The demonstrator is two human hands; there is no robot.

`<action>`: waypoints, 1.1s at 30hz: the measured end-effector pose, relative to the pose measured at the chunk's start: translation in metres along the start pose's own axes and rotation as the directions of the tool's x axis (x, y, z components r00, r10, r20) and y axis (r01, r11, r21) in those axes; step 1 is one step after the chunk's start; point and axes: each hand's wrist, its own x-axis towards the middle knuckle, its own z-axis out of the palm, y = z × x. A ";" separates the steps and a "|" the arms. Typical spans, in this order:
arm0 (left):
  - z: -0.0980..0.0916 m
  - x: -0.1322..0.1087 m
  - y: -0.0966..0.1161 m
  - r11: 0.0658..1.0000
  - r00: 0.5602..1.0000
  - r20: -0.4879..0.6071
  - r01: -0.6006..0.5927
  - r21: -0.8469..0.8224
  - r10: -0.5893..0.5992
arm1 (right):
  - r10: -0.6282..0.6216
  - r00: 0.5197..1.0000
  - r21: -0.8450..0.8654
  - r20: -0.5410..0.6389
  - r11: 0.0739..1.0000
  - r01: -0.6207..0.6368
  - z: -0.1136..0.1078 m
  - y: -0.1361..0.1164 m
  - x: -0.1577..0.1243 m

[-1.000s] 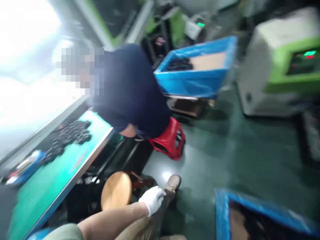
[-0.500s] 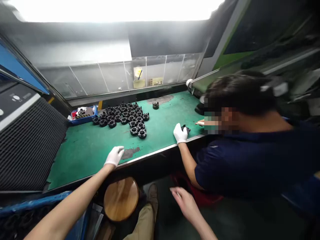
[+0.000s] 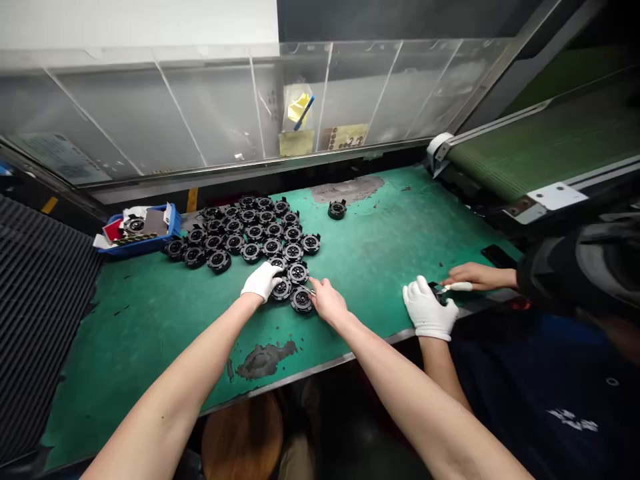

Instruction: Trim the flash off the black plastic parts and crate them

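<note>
Many round black parts (image 3: 255, 232) lie in a tight group on the green work surface (image 3: 370, 267). My left hand (image 3: 262, 282), in a white glove, touches the near edge of the group, its fingers curled at a black part (image 3: 281, 289). My bare right hand (image 3: 327, 301) is beside the nearest black part (image 3: 302, 300), with its fingers closed round something small and thin that I cannot make out. The two hands are on either side of the front parts.
A blue bin (image 3: 173, 230) with papers and parts stands at the left. One black part (image 3: 337, 210) sits apart. At right, a person's gloved hand (image 3: 429, 310) holds a part against a white-handled tool (image 3: 459, 287). A conveyor (image 3: 540, 153) is behind.
Both my hands have moved forward to the group of black parts, the right one from below the table edge. The view has moved closer to the work surface.
</note>
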 end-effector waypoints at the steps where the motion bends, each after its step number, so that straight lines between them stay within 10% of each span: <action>1: 0.001 0.002 -0.002 1.000 1.000 0.024 -0.008 -0.005 0.008 | -0.006 1.000 -0.019 0.012 1.000 0.006 0.002 0.002 0.000; 13: -0.004 0.008 0.011 0.998 0.989 0.142 -0.026 -0.052 0.033 | -0.398 0.888 -0.136 0.230 0.891 0.434 -0.024 0.015 0.035; 23: -0.001 0.015 0.009 0.998 0.993 0.111 -0.044 -0.037 0.047 | -0.347 0.919 -0.170 0.186 0.910 0.378 -0.021 0.007 0.049; 28: -0.016 0.013 0.010 0.997 0.991 0.123 0.052 0.063 -0.059 | -0.281 0.957 -0.057 0.076 0.957 0.285 -0.018 -0.016 -0.011; 33: -0.053 -0.010 0.055 0.973 0.987 0.109 0.089 0.212 -0.114 | -0.199 0.979 0.185 -0.042 0.961 0.204 -0.011 -0.026 -0.167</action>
